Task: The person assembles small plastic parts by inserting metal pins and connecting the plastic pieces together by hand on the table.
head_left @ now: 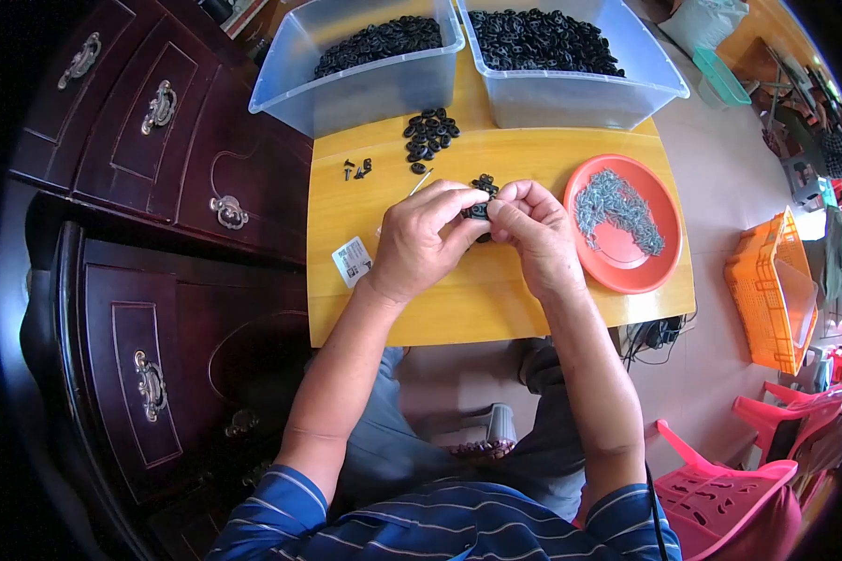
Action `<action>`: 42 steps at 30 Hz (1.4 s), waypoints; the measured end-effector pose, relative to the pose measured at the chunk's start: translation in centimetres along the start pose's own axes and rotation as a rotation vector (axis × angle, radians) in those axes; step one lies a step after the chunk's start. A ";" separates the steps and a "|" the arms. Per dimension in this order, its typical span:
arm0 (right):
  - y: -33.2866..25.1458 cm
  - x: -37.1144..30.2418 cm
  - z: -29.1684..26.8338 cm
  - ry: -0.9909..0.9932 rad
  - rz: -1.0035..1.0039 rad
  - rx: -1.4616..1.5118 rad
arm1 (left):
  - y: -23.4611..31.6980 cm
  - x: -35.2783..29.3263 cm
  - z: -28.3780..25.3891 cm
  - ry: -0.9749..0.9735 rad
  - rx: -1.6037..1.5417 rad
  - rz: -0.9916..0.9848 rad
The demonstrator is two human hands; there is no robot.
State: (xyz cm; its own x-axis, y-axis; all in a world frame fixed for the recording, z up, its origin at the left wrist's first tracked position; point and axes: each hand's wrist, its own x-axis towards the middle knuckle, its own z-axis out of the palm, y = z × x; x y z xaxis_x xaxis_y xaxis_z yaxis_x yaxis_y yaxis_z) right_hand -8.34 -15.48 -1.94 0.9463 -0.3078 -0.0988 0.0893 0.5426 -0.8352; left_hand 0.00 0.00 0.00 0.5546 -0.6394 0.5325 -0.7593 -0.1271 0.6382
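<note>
Over the yellow table (346,313), I watched from afar as the left hand (419,234) and right hand (541,238) pinched a small black part (477,211) between them, apparently steadying it, with the red dish (620,260) conveniently near at right.

Light is bright — edges bend, corners go black.
</note>
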 end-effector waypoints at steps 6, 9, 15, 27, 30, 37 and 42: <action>-0.1 -0.1 0.0 0.012 0.005 0.000 | 0.4 0.1 0.0 0.012 -0.047 -0.042; -0.1 -0.1 0.1 0.002 0.002 0.004 | 0.3 0.0 0.0 0.008 -0.049 -0.052; -0.1 -0.1 -0.1 -0.019 0.019 -0.045 | -0.2 -0.1 0.1 0.021 -0.050 -0.028; -0.4 0.1 -0.2 -0.031 -0.029 -0.051 | 0.4 0.3 -0.6 -0.055 -0.114 -0.097; -0.2 0.2 -0.3 -0.038 -0.055 -0.241 | -0.1 -0.2 -0.2 -0.023 -0.263 -0.202; -2.5 0.1 -1.8 0.056 -0.187 -0.286 | -1.4 2.3 -4.2 -0.290 -0.080 -0.415; -5.3 -0.4 -2.8 0.170 -0.202 -0.140 | -1.9 11.3 -9.4 0.170 -0.024 -0.229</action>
State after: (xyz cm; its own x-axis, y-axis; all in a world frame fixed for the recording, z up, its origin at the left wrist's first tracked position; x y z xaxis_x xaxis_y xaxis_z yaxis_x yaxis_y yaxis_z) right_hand -10.08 -20.39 0.97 0.8470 -0.5315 -0.0018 0.2158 0.3471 -0.9126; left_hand 10.90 0.16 10.03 0.7611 -0.4598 0.4575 -0.6009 -0.2344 0.7642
